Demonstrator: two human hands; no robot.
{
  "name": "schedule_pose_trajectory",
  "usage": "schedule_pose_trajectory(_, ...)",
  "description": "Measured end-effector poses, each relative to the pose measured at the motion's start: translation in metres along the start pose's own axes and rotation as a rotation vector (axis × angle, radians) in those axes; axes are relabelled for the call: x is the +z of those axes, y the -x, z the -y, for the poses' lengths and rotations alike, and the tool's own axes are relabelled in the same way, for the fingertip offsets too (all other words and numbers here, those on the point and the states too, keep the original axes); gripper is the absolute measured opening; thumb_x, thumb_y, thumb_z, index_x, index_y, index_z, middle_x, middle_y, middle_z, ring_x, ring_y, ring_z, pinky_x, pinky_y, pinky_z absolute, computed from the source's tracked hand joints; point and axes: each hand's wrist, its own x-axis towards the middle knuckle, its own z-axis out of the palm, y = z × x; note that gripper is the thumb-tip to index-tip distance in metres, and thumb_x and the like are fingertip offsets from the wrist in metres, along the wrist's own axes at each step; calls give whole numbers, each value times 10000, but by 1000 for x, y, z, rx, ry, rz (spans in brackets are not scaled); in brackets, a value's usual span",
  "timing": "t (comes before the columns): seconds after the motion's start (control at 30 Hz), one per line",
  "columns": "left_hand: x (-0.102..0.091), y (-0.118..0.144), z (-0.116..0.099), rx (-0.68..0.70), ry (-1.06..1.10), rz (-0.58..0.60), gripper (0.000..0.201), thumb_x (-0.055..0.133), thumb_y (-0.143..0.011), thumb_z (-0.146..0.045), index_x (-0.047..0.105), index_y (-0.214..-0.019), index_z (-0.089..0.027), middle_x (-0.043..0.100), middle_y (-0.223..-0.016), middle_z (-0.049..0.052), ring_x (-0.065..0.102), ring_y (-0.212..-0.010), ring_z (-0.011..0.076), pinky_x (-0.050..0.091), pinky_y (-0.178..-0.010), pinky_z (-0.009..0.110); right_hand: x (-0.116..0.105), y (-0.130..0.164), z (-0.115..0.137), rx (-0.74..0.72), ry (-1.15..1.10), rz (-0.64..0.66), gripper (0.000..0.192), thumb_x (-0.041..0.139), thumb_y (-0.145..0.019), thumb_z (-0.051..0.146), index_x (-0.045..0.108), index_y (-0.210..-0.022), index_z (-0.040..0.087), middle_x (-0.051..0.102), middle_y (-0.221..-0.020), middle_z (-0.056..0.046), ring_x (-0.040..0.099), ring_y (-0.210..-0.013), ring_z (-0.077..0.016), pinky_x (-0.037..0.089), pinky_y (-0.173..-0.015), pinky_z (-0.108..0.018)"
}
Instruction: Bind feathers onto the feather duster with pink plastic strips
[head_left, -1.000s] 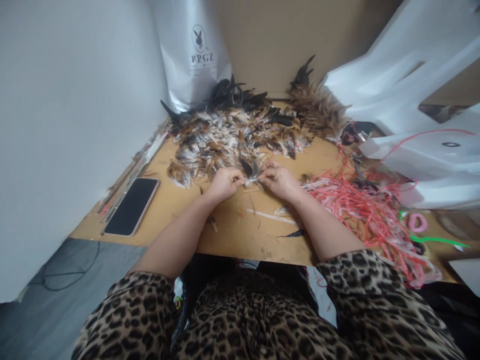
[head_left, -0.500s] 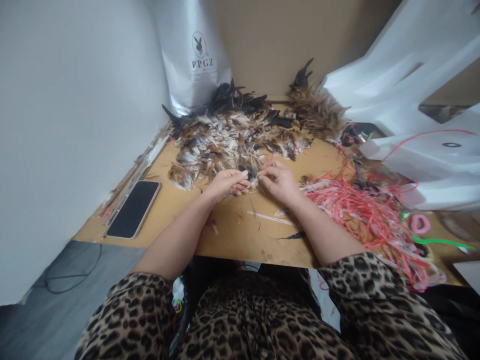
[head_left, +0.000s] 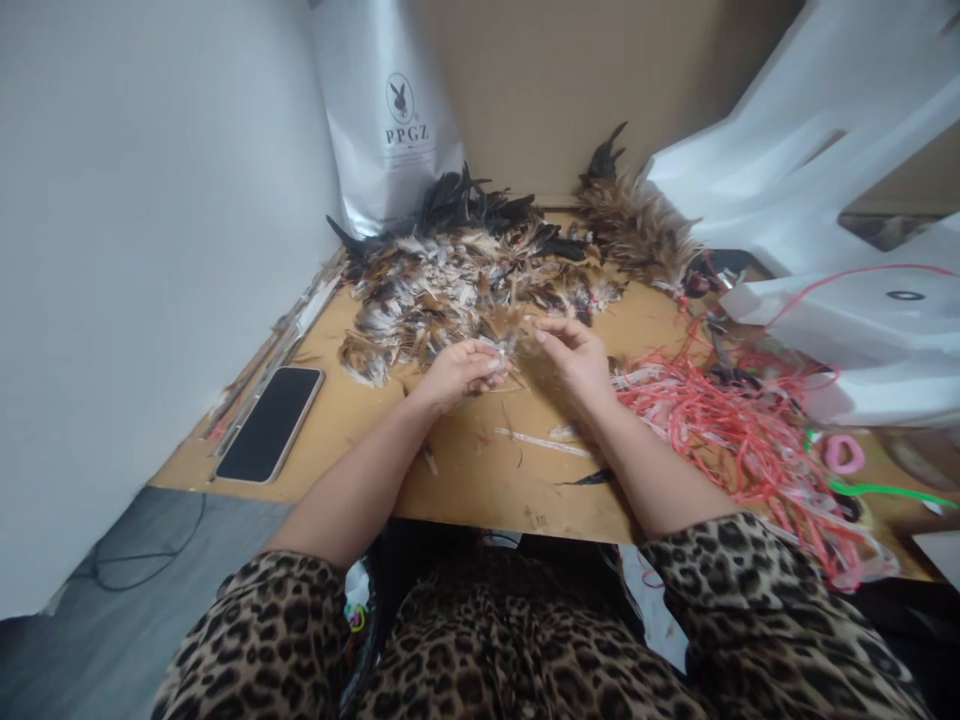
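Note:
A broad pile of brown, white and black feathers [head_left: 457, 275] covers the back of the wooden table [head_left: 480, 480]. My left hand [head_left: 456, 372] rests at the pile's near edge with its fingers pinched on a small bunch of feathers [head_left: 504, 340]. My right hand [head_left: 574, 358] hovers just right of that bunch, fingers curled and apart, its thumb and forefinger close to the feather tips. Whether it grips any feather is hard to tell.
A black phone [head_left: 270, 423] lies at the table's left edge. A tangle of red strings [head_left: 720, 420] spreads to the right, with white bags [head_left: 817, 190] behind it. A silver PPGZ bag [head_left: 394, 110] leans on the back wall. A pink ring [head_left: 844, 453] lies far right.
My right hand has lifted slightly and opened away from the bunch, which both hands pinched before. My left hand keeps hold of the feathers.

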Motion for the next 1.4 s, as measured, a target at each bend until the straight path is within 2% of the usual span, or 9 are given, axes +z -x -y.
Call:
schedule_pose_trajectory(0.13, 0, 0, 2, 56, -14, 70, 370, 746, -663, -313, 539, -911, -133, 703, -905, 91, 629, -611, 85, 418, -484, 153, -1, 1, 2, 312, -170, 155, 284, 761, -599, 391, 625, -718, 172, 590, -613, 23, 433, -493, -64, 335, -509, -219)
schedule_pose_trajectory(0.23, 0, -1, 4, 81, -41, 100, 383, 739, -665, -340, 541, -917, -129, 703, -904, 99, 619, -592, 83, 416, -479, 159, 2, 4, 1, 383, -259, 305, 318, 775, -589, 401, 568, -630, 163, 568, -557, 25, 420, -475, -61, 280, -480, -213)
schedule_pose_trajectory(0.43, 2, -3, 6, 87, -117, 78, 406, 752, -631, -376, 559, -891, -130, 696, -849, 80, 636, -623, 116, 438, -493, 180, 8, 8, -2, 350, -198, 258, 355, 783, -571, 415, 539, -592, 159, 506, -484, 48, 362, -443, -54, 241, -468, -217)
schedule_pose_trajectory(0.6, 6, -6, 9, 110, -169, -76, 405, 814, -511, -337, 569, -762, -134, 647, -685, -2, 588, -566, 94, 434, -487, 190, 12, 10, -7, 270, -85, 177, 353, 776, -557, 445, 569, -613, 164, 534, -535, 45, 419, -498, -73, 339, -525, -230)
schedule_pose_trajectory(0.77, 9, -5, 7, 108, -220, -148, 340, 798, -523, -359, 603, -680, -128, 624, -582, -15, 520, -492, 67, 410, -496, 200, 15, 12, -11, 235, -71, 190, 297, 769, -582, 411, 612, -629, 164, 606, -600, 24, 494, -546, -92, 392, -576, -241)
schedule_pose_trajectory(1.03, 10, 4, -1, -88, 42, 88, 363, 804, -544, -380, 622, -716, -116, 693, -682, 52, 591, -539, 80, 425, -548, 198, 10, 11, 4, 381, -379, 421, 279, 786, -584, 357, 632, -692, 152, 646, -609, -2, 570, -537, -124, 451, -600, -286)
schedule_pose_trajectory(1.1, 11, 4, -1, -100, 32, 73, 359, 802, -548, -375, 635, -729, -115, 699, -704, 58, 598, -559, 82, 425, -550, 194, 9, 9, 2, 384, -340, 387, 279, 789, -581, 351, 614, -649, 145, 625, -574, 6, 555, -524, -114, 434, -585, -271)
schedule_pose_trajectory(1.23, 9, -1, 0, -30, -112, -78, 342, 789, -550, -379, 671, -738, -118, 697, -708, 55, 615, -613, 107, 420, -535, 192, 10, 7, -7, 331, -202, 237, 295, 783, -582, 367, 589, -625, 150, 601, -574, 33, 505, -523, -77, 384, -569, -228)
schedule_pose_trajectory(1.4, 7, -4, 2, 64, -274, -164, 264, 762, -562, -357, 675, -681, -139, 639, -588, -1, 523, -509, 83, 422, -520, 213, 13, 9, -8, 306, -66, 182, 312, 775, -573, 402, 592, -643, 160, 561, -556, 44, 445, -506, -73, 336, -528, -220)
